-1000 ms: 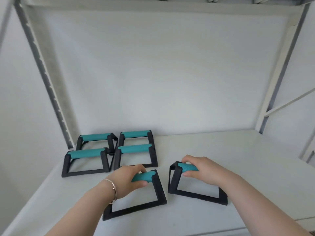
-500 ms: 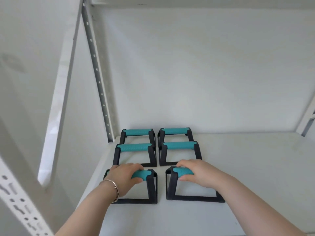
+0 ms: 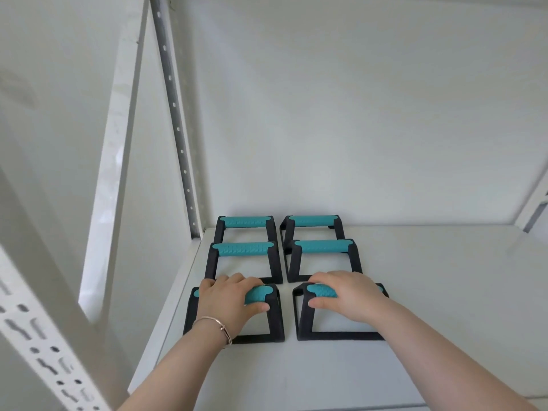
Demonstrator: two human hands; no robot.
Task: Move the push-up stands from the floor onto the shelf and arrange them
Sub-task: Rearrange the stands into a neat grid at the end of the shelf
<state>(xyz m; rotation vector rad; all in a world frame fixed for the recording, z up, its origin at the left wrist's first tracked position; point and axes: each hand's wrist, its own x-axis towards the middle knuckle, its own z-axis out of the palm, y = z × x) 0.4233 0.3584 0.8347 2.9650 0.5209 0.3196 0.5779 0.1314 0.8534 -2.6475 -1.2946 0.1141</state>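
Observation:
Several black push-up stands with teal grips stand on the white shelf in two columns at its left end. My left hand is wrapped around the grip of the front left stand. My right hand is wrapped around the grip of the front right stand. Both front stands rest flat on the shelf, lined up behind the middle left stand and middle right stand. Two more stands, back left and back right, sit against the rear wall.
A perforated metal upright rises at the shelf's back left corner and a white post stands nearer on the left. Another upright shows at the far right. The shelf surface extends bare to the right of the stands.
Both hands have slid the two front stands left and back, straightening them into line with the other rows. The camera view has shifted to the left.

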